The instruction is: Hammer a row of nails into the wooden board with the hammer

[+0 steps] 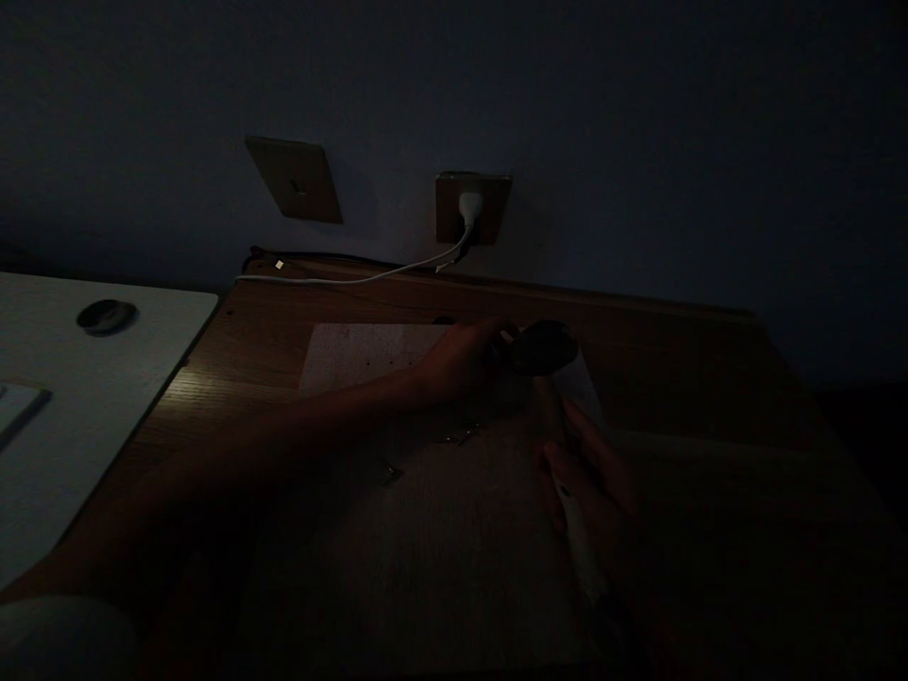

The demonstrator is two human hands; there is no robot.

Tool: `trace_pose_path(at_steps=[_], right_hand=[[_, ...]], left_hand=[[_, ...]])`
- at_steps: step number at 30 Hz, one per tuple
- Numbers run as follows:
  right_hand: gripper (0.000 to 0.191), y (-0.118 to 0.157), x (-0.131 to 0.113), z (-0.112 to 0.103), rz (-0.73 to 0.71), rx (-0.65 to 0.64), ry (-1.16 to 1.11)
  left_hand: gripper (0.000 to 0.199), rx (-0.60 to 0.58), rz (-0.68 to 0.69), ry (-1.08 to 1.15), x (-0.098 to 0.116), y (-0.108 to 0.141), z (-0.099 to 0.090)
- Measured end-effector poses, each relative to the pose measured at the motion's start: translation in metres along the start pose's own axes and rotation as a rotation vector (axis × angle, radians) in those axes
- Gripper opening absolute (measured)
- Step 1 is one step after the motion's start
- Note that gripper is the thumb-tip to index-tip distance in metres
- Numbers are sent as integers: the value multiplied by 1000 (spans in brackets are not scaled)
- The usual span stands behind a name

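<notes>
The scene is very dim. In the head view, my right hand (588, 473) is wrapped round the pale handle of a mallet (545, 348) with a dark, rounded head. My left hand (464, 357) reaches across a pale board (375, 549), its fingers closed just left of the mallet head. What those fingers pinch, if anything, is lost in shadow. Several small metal pieces, perhaps screws or nails, lie on the board: one piece (390, 470) sits apart, and a small cluster (462, 434) is nearer my hands. A row of small dark dots marks the board's far part.
The board lies on a wooden table (709, 369) against a wall. A white cable (361, 281) runs along the table's back to a plug in the wall socket (489, 227). At left stands a white surface (170, 326) bearing a dark round object (106, 317).
</notes>
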State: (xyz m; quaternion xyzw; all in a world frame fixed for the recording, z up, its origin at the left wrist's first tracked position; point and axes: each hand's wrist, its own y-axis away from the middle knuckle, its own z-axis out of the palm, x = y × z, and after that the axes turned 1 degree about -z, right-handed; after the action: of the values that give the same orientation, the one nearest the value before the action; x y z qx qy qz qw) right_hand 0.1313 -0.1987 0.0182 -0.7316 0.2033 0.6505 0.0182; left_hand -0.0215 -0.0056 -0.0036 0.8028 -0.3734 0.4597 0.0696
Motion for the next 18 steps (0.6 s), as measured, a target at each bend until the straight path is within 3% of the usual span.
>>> trace_pose_path(at_steps=[13, 18], right_hand=[[70, 1, 1, -2, -6, 3, -9], [79, 0, 5, -2, 41, 13, -56]], left_hand=[[51, -51, 24, 12, -1, 0, -2], [40, -158, -6, -139, 17, 0, -34]])
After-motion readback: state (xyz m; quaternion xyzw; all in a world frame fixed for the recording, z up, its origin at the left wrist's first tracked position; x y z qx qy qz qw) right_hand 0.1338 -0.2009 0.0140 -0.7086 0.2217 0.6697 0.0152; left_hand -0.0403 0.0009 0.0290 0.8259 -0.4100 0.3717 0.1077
